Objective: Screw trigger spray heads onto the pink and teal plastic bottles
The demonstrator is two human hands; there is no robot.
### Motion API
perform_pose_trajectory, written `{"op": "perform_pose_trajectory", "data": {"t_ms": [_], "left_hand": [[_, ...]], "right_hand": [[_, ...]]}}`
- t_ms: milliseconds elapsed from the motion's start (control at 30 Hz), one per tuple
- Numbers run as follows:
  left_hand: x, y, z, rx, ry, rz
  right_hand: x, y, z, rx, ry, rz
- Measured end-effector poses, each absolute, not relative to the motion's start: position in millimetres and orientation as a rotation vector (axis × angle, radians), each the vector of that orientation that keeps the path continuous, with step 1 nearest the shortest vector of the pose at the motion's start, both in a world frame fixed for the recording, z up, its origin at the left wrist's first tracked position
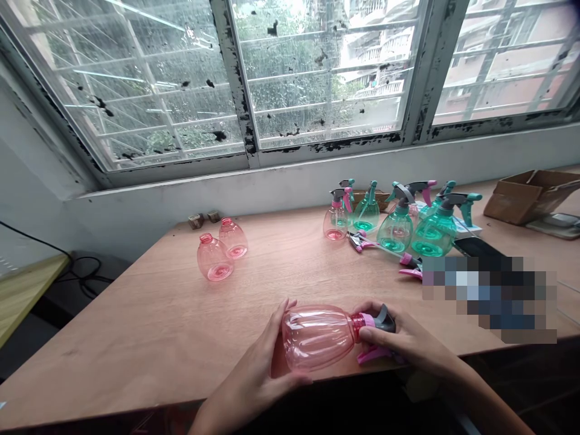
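Observation:
A clear pink spray bottle (319, 335) lies on its side in front of me, above the table's near edge, its neck pointing right. My left hand (267, 356) is wrapped round its base end. At the neck, my right hand (394, 335) grips the pink collar of the grey spray head (384, 319), thumb on the near side. The head's pink trigger (374, 354) hangs below that hand. Some of the right fingers are hidden behind the neck.
Two pink bottles without heads (215, 261) stand at the left. Green spray bottles (432, 232) and a pink one (336, 223) stand at the back right, near loose spray heads (410, 263), a black phone (480, 249) and a cardboard box (528, 196). Windows line the back wall.

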State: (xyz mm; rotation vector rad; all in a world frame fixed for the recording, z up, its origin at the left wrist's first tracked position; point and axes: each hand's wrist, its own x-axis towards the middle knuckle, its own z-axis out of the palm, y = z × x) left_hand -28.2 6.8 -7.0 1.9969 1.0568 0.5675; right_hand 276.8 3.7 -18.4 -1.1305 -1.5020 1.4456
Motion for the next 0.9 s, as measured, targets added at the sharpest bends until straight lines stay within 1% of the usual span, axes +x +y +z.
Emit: {"op": "perform_pose_trajectory", "data": {"t_ms": [400, 900], "left_hand": [[-36.0, 8.9, -7.7, 2.005, 0.959, 0.568], [-32.8, 6.3, -7.0, 2.046, 1.023, 0.543]], "right_hand": [[275.0, 1.3, -12.6, -1.124, -1.496, 1.457], [276.2, 3.5, -17.3, -1.098, -1.468, 1.489]]}}
